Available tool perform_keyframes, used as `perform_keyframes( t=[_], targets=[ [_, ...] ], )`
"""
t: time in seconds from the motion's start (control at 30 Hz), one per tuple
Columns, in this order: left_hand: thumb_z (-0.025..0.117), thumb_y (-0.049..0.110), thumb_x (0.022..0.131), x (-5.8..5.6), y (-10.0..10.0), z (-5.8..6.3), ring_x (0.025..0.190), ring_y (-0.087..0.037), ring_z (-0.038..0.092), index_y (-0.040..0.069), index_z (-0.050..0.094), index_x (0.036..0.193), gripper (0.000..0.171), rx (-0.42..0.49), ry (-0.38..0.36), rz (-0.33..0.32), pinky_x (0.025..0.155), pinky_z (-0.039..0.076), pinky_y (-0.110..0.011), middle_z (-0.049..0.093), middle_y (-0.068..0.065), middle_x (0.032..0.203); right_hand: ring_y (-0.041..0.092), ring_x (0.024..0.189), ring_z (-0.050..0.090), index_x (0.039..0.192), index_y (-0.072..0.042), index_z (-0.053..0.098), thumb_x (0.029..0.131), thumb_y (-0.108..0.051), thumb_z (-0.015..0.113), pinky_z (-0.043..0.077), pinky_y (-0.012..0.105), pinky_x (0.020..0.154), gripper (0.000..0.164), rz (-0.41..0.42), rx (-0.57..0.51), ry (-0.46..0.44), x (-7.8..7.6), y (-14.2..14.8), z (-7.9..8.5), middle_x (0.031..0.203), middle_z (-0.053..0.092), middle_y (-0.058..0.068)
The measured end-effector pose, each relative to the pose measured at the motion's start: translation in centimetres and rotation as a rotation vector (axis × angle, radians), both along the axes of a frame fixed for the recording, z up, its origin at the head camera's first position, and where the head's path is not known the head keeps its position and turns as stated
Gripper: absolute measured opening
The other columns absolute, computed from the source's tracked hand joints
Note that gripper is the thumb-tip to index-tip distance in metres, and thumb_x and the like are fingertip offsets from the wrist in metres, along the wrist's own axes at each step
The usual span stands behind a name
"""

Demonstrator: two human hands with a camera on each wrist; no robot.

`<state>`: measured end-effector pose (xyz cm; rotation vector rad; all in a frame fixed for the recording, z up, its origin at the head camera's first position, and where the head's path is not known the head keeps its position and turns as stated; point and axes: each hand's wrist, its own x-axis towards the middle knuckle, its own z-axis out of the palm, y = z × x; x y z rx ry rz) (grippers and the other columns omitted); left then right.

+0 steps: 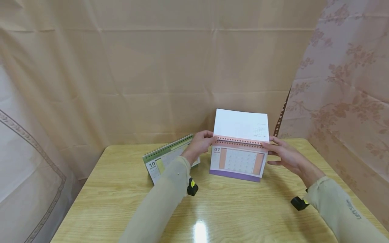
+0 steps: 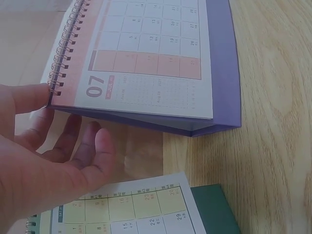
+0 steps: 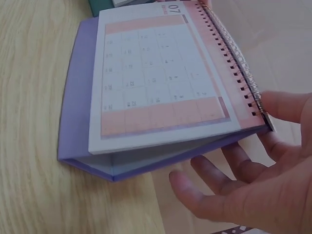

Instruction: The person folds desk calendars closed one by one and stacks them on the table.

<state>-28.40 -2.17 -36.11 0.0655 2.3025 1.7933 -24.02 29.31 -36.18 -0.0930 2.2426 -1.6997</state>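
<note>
A spiral-bound desk calendar (image 1: pixel 237 160) with a purple base stands at the right, its pink page marked 07. One white page (image 1: pixel 240 123) sticks up behind the coil in the head view. My left hand (image 1: pixel 200 143) pinches the left end of the bound top edge between thumb and fingers. At the opposite end, my right hand (image 1: pixel 284 155) grips the same edge, thumb on the coil (image 3: pixel 253 100) and the other fingers spread beneath. In the left wrist view, the purple base (image 2: pixel 224 63) sits at the wooden table.
Left of it, a green desk calendar (image 1: pixel 167 152) showing 10 stands at an angle, partly covered by my left forearm. Both stand on a wooden table (image 1: pixel 121 189). A beige curtain (image 1: pixel 152 67) hangs behind, and a floral curtain (image 1: pixel 349 84) borders the right side.
</note>
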Motion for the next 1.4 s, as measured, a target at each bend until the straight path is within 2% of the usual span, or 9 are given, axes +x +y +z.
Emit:
perform_keyframes(
  t=[0.1,0.23,0.4,0.5,0.63,0.77,0.9,1.07,1.4],
  targets=[
    [0.063,0.027,0.102,0.1,0.0,0.0,0.115,-0.029,0.058,0.01,0.066,0.116,0.023,-0.011,0.003,-0.008,0.095,0.049,-0.046,0.065,-0.003,0.11,0.036,0.131,0.043,0.14,-0.008,0.043,0.103,-0.044,0.057,0.05,0.045,0.091,0.053,0.001,0.031,0.024,-0.1,0.3,-0.1,0.133,0.055,0.012],
    [0.063,0.027,0.102,0.1,0.1,0.1,0.118,-0.031,0.057,0.01,0.065,0.117,0.023,-0.015,0.007,-0.012,0.094,0.049,-0.043,0.065,-0.003,0.11,0.033,0.131,0.044,0.14,-0.002,0.044,0.104,-0.04,0.058,0.05,0.045,0.092,0.054,0.019,0.061,0.057,-0.2,0.8,-0.1,0.139,0.048,0.017],
    [0.063,0.027,0.102,0.0,0.1,0.2,0.12,-0.033,0.056,0.009,0.065,0.118,0.023,-0.013,0.011,-0.01,0.093,0.049,-0.043,0.065,-0.004,0.11,0.016,0.116,0.052,0.139,0.0,0.047,0.104,-0.038,0.058,0.05,0.041,0.091,0.053,0.037,0.081,0.081,-0.4,1.3,-0.1,0.127,0.06,0.006],
    [0.064,0.026,0.102,0.0,0.0,0.2,0.119,-0.033,0.056,0.009,0.065,0.118,0.024,-0.012,0.009,-0.009,0.092,0.049,-0.042,0.064,-0.004,0.11,0.013,0.114,0.053,0.136,0.0,0.049,0.104,-0.038,0.058,0.05,0.041,0.091,0.05,0.039,0.088,0.088,-0.4,1.5,-0.2,0.124,0.06,0.003],
    [0.064,0.028,0.101,0.1,-0.1,0.1,0.115,-0.03,0.058,0.012,0.065,0.118,0.023,-0.024,0.004,-0.011,0.091,0.05,-0.041,0.064,-0.002,0.11,0.019,0.12,0.051,0.134,0.0,0.05,0.105,-0.037,0.058,0.05,0.044,0.093,0.048,0.042,0.115,0.106,-0.4,1.6,-0.2,0.126,0.059,0.006],
    [0.064,0.028,0.102,0.1,-0.2,0.1,0.107,-0.024,0.058,0.013,0.065,0.118,0.022,-0.031,0.01,-0.016,0.091,0.051,-0.043,0.064,-0.002,0.111,0.034,0.131,0.045,0.138,0.001,0.05,0.104,-0.038,0.058,0.049,0.053,0.097,0.052,0.04,0.145,0.115,-0.4,1.5,-0.2,0.134,0.056,0.014],
    [0.063,0.028,0.102,0.1,-0.2,0.2,0.108,-0.024,0.059,0.015,0.065,0.116,0.02,-0.045,0.019,-0.019,0.088,0.051,-0.04,0.064,-0.001,0.112,0.043,0.137,0.04,0.141,0.001,0.049,0.104,-0.038,0.058,0.043,0.063,0.101,0.055,0.031,0.165,0.115,-0.4,1.4,-0.2,0.139,0.053,0.02],
    [0.062,0.028,0.103,0.2,-0.1,0.2,0.111,-0.027,0.059,0.015,0.065,0.118,0.02,-0.05,0.029,-0.021,0.088,0.051,-0.039,0.064,-0.001,0.114,0.043,0.138,0.039,0.139,0.001,0.05,0.103,-0.038,0.059,0.041,0.065,0.103,0.054,0.02,0.171,0.122,-0.3,1.4,-0.1,0.14,0.052,0.021],
    [0.061,0.029,0.104,0.2,-0.2,0.0,0.113,-0.025,0.059,0.016,0.065,0.118,0.019,-0.07,0.058,-0.039,0.089,0.051,-0.037,0.064,0.0,0.117,0.04,0.136,0.041,0.134,0.002,0.054,0.102,-0.038,0.062,0.043,0.062,0.103,0.052,0.001,0.167,0.13,-0.2,1.3,-0.2,0.138,0.052,0.019]
  ],
)
